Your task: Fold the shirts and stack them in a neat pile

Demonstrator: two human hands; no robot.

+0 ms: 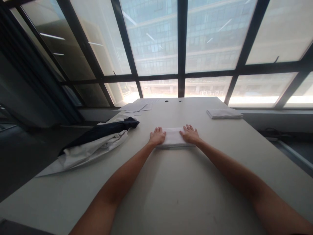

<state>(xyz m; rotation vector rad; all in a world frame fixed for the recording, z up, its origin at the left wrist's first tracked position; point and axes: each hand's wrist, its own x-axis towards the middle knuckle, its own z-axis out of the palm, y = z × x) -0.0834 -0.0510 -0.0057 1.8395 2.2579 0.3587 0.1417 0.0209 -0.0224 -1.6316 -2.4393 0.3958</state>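
My left hand (157,136) and right hand (190,134) lie palm-down on a folded white cloth (172,137), one at each side; fingers extended, slightly spread, nothing gripped. Cloth sits under and between them, flat on the white table (181,186). Beyond my right fingers, off to the right: second folded cloth (224,113). Left of my left fingers: dark garment (100,132) heaped with pale fabric (97,148). Papers (133,107) farther off, beyond my left fingers.
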